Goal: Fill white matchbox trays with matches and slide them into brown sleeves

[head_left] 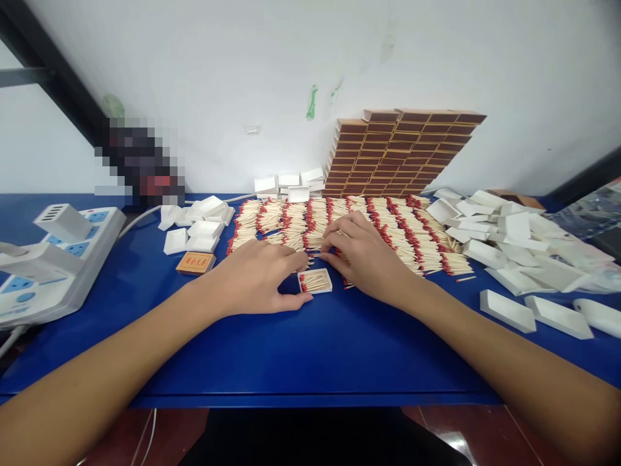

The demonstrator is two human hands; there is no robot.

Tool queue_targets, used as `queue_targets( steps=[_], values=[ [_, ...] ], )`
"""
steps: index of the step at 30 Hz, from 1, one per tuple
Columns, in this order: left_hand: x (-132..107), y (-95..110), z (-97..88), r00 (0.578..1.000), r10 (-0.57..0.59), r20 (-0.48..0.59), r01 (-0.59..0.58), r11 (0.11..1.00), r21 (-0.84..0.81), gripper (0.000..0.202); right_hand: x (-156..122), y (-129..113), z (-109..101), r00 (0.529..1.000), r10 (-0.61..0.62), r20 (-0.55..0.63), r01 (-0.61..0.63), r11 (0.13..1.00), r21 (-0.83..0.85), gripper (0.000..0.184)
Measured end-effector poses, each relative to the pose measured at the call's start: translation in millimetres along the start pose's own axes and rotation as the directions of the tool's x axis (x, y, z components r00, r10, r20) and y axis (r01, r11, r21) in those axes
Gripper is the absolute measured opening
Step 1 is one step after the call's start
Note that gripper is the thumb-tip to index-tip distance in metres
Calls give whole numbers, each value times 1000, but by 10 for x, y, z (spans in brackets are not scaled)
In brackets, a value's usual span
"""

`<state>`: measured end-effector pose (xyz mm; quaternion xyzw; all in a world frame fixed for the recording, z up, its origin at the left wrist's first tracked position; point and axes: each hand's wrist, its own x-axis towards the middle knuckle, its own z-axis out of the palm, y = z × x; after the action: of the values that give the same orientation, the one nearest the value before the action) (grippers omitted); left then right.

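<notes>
A small white matchbox tray (330, 289) lies on the blue table, partly filled with red-tipped matches (314, 282). My left hand (257, 277) reaches around its left end, thumb along the near edge and fingers on the far side, holding it in place. Just beyond the tray's right side, my right hand (361, 259) is bent over the spread matches, thumb and fingertips close together. Whatever is between those fingertips is too small to make out. Rows of loose matches (317, 217) cover the table behind both hands.
Brown matchboxes (402, 155) are stacked against the wall. White trays lie in a heap (514, 233) at right and a smaller group (204, 223) at left, near an orange matchbox (196, 263). A power strip (97, 259) with plugs stands far left. The table's front edge (310, 400) runs below.
</notes>
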<state>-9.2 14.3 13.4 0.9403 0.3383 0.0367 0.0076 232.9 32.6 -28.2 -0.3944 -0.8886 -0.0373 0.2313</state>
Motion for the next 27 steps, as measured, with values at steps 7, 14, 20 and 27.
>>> queue_targets(
  steps=[7,14,20,27],
  values=[
    [14,-9,17,1000,-7,6,7,1000,-11,35,20,-14,-29,1000,-10,-3,10,1000,4,16],
    [3,-34,26,1000,-9,-15,9,1000,8,36,-47,-231,-221,997,-75,-25,77,993,85,15],
    [6,-46,41,1000,-7,-24,7,1000,18,35,-93,-325,-217,986,-161,53,152,978,145,16],
    [15,-37,22,1000,-5,-15,5,1000,17,35,-76,-234,-248,995,-58,76,45,986,163,8]
  ],
)
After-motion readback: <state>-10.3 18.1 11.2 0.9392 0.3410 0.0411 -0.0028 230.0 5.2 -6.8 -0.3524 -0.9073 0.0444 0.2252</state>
